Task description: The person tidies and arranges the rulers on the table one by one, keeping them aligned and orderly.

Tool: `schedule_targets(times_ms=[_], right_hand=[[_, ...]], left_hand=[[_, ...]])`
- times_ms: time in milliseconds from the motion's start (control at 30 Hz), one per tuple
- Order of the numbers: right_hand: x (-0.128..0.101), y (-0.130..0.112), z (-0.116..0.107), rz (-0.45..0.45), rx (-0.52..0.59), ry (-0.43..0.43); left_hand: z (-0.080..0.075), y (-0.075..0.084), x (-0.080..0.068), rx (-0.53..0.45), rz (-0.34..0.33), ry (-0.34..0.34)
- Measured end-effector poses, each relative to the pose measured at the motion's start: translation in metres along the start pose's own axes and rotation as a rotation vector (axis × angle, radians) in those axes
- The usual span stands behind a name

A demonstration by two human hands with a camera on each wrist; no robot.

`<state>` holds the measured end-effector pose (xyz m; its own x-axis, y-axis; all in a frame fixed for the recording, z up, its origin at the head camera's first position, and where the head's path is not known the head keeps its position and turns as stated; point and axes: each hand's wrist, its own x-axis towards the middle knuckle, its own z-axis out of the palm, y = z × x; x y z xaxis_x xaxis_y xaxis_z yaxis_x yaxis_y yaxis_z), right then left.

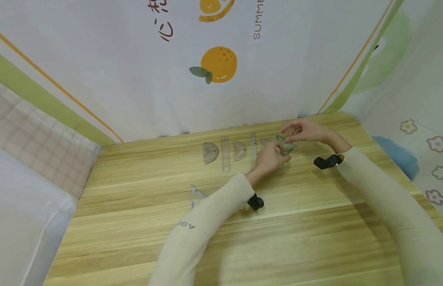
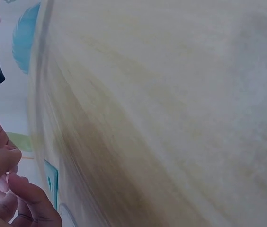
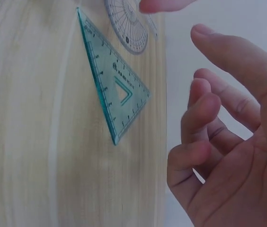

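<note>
Green triangle lies flat at the desk's far right, ending a row of protractors and rulers. Left hand and right hand: fingers loosely bent, nothing visibly held. Row appears nearly complete; head view alone shows a clear triangle outside it, nearer left. Right wrist view resolves the green scale markings.

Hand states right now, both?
Left hand: open, fingers loosely bent near the green set square, nothing visible in its grip.
Right hand: open, fingers loosely bent, holding nothing.

“SUMME” and “心” on white curtain
</note>
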<state>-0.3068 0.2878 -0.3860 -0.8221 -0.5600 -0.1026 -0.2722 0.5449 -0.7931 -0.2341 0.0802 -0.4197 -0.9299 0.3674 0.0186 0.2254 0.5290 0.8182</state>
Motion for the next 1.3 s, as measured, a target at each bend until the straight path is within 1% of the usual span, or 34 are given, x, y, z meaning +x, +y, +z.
schedule_targets(times_ms=[200,467,767,1033,1300], right_hand=[[0.0002,0.0038,-0.0027,0.004,0.004,-0.037],[-0.0003,0.0059,-0.0041,-0.004,-0.011,-0.070],[0.0016,0.0109,-0.0055,0.017,-0.023,-0.070],[0.0023,0.0079,-0.0071,0.015,-0.026,-0.086],[0.0068,0.0075,-0.0078,0.012,-0.044,-0.100]], left_hand=[[0.0011,-0.0013,-0.0018,0.005,0.014,0.003],[0.0012,-0.0007,-0.0048,0.011,-0.002,-0.014],[0.0037,0.0000,-0.0058,-0.027,-0.029,-0.005],[0.0035,-0.0009,-0.0077,-0.035,-0.030,0.001],[0.0041,-0.0010,-0.0062,-0.037,-0.043,0.020]])
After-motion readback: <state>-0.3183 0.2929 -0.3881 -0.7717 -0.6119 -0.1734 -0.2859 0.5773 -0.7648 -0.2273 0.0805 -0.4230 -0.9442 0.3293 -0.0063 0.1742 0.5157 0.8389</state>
